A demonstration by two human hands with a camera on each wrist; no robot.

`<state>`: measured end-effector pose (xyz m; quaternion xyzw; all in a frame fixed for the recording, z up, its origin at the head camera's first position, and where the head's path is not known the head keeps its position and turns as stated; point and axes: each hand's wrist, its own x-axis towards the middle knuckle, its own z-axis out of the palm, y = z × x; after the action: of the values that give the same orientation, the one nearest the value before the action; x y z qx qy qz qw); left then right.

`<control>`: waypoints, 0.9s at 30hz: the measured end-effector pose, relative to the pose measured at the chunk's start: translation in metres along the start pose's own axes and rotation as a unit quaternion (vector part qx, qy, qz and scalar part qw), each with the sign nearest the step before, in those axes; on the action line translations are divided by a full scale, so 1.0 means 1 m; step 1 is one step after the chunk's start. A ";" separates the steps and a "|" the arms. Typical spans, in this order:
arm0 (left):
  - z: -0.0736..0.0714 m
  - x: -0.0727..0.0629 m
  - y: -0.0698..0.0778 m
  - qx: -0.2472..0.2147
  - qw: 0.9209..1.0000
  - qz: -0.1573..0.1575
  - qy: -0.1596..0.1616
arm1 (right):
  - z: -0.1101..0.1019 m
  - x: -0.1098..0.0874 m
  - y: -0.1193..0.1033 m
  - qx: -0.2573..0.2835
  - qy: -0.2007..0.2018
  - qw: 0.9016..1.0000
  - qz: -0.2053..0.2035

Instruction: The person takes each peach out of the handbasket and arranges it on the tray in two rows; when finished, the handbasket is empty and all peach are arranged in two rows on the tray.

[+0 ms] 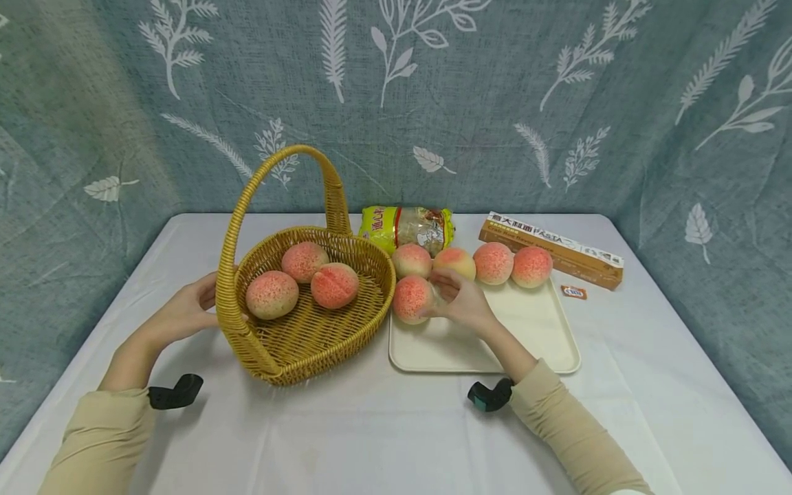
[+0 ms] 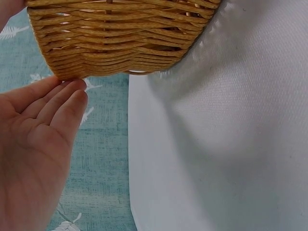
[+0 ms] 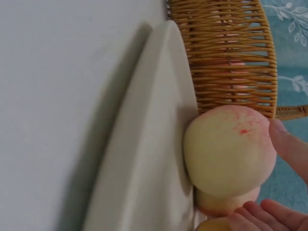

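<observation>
A wicker basket (image 1: pixel 322 354) with a tall arched handle stands left of centre, three peaches (image 1: pixel 335 285) inside it. My left hand (image 1: pixel 185 306) holds its left side at the foot of the handle, thumb and fingers on either side of the wicker. In the left wrist view, its fingertips (image 2: pixel 74 86) lie against the basket's edge. My right hand (image 1: pixel 464 302) grips the nearest peach (image 1: pixel 411 300) on the cream tray (image 1: pixel 495 362), beside the basket. In the right wrist view the thumb touches that peach (image 3: pixel 226 149), with the curled fingers close at its side.
Along the tray's back edge sit several more peaches (image 1: pixel 493 263). Behind them lie a yellow bag of pasta (image 1: pixel 380 227) and a long brown pasta box (image 1: pixel 557 254). A small orange packet (image 1: pixel 574 292) lies right of the tray. A patterned curtain (image 1: pixel 396 137) backs the white table.
</observation>
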<state>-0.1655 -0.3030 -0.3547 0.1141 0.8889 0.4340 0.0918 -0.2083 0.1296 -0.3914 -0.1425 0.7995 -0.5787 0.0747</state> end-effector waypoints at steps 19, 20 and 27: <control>-0.001 -0.001 0.000 0.000 1.000 -0.004 -0.004 | 0.007 0.016 -0.041 0.036 -0.022 0.999 0.009; -0.001 -0.001 0.000 0.002 1.000 -0.004 -0.003 | 0.009 0.017 -0.042 0.040 -0.022 0.999 0.011; -0.001 0.000 0.002 0.008 1.000 -0.005 0.000 | 0.025 0.026 -0.052 0.037 -0.035 0.999 0.008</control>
<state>-0.1651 -0.3029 -0.3528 0.1106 0.8930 0.4262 0.0934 -0.2188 0.0836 -0.3492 -0.1530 0.7759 -0.6016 0.1125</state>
